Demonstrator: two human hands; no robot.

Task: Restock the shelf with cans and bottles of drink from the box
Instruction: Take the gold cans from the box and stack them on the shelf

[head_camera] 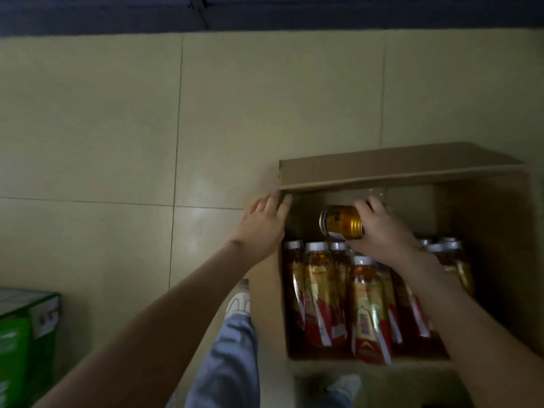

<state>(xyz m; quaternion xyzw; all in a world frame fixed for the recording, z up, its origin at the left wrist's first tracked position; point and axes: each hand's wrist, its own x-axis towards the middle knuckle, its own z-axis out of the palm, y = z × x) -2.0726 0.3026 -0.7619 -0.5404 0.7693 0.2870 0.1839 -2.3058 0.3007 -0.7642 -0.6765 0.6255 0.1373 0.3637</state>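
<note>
**Gold can in hand, over the bottles**

At far left a green carton (26,334) stands on the tiled floor (117,128), well apart from our work. The bare tile between gives us room to swing that way. Our left hand (262,228) rests on the left rim of the cardboard box (485,213), fingers nearly straight, steadying it. Next right, the gold can (341,222) lies on its side above the capped bottles (362,304), inside the box near its far wall. Our right hand (382,231) grips it, fingers and thumb curled round its end. We judge the lift is best made straight up, tipping the can upright only once clear of the far flap (397,169), which leans over the opening and narrows the way out. The shelf is not in view.
</note>
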